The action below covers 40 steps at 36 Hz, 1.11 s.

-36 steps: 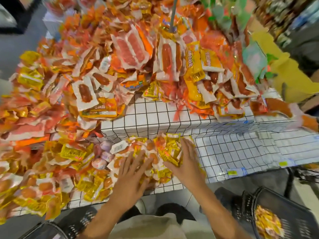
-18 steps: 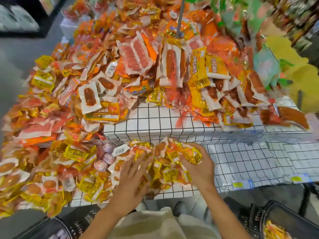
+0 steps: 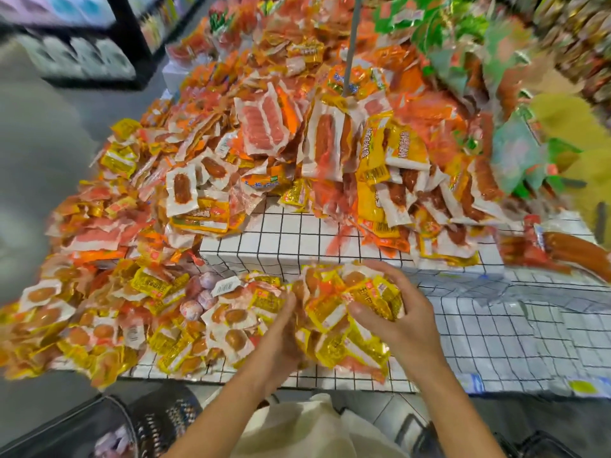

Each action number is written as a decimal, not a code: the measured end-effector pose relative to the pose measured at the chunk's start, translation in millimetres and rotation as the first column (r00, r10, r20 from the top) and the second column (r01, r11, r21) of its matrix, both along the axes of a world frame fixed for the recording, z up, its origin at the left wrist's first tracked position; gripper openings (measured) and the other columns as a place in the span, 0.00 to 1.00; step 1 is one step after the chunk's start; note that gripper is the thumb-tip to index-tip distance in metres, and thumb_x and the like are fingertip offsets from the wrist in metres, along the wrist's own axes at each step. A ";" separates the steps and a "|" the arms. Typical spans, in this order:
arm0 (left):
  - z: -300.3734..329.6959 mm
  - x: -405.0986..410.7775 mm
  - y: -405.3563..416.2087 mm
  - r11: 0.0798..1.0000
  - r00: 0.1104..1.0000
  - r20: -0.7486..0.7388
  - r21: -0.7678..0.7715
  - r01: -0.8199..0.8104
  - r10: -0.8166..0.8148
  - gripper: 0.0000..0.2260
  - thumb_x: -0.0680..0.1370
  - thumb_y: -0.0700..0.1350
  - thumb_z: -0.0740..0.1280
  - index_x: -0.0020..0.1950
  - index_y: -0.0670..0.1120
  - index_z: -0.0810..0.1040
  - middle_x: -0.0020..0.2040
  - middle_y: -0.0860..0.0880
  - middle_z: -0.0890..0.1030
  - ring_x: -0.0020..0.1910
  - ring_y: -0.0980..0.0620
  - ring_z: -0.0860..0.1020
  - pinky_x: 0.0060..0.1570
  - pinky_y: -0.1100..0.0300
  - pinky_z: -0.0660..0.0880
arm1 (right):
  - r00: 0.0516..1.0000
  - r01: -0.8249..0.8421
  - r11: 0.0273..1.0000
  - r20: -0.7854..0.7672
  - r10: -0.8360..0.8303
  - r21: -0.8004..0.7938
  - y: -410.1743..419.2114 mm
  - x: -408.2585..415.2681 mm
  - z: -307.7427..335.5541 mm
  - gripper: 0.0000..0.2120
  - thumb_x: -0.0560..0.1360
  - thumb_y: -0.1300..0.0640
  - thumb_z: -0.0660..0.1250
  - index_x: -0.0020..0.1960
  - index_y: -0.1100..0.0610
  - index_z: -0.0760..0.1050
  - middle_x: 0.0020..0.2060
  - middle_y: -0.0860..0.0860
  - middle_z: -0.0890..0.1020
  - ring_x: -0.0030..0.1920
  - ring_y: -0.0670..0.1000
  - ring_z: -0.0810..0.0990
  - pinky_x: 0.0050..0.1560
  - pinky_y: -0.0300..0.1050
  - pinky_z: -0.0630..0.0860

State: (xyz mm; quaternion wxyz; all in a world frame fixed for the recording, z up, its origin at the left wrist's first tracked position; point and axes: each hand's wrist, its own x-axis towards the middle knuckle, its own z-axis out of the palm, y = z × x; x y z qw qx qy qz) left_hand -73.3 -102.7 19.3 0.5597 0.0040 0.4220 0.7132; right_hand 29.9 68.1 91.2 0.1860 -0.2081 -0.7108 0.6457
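Spillage looms: slick yellow-orange plastic snack packets (image 3: 334,314), clutched in right hand's (image 3: 398,325) curled grip, braced by flat left hand (image 3: 281,335), may slip.

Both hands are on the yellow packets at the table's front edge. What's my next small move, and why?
Probably press the hands together and lift the bundle clear: the right hand curls round the yellow packets, the left hand presses their other side, and some lie loose at the table edge.
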 end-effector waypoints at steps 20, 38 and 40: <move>-5.1 -4.7 -60.6 0.860 0.928 0.234 0.363 -0.359 0.289 0.33 0.81 0.58 0.32 0.80 0.41 0.52 0.74 0.33 0.69 0.72 0.37 0.71 0.71 0.46 0.67 | 0.967 0.099 0.955 0.252 -0.026 -0.278 21.4 28.9 -91.6 0.25 0.78 0.51 0.69 0.73 0.47 0.69 0.71 0.42 0.76 0.69 0.38 0.74 0.66 0.34 0.73; -54.6 -13.8 -97.8 0.871 0.867 0.106 0.020 -0.491 0.486 0.26 0.66 0.57 0.77 0.61 0.48 0.81 0.48 0.46 0.86 0.42 0.47 0.85 0.44 0.54 0.82 | 0.796 0.277 0.881 0.606 0.014 -0.385 37.5 2.5 -150.0 0.23 0.66 0.40 0.80 0.51 0.54 0.79 0.39 0.45 0.85 0.44 0.48 0.85 0.46 0.47 0.78; -53.6 -9.8 -95.5 0.869 0.862 0.107 -0.031 -0.494 0.495 0.25 0.62 0.57 0.79 0.55 0.48 0.82 0.34 0.51 0.83 0.25 0.52 0.80 0.26 0.63 0.77 | 0.798 0.279 0.834 0.598 0.074 -0.476 43.8 3.6 -152.2 0.27 0.62 0.40 0.81 0.50 0.60 0.82 0.38 0.50 0.84 0.42 0.52 0.85 0.48 0.50 0.80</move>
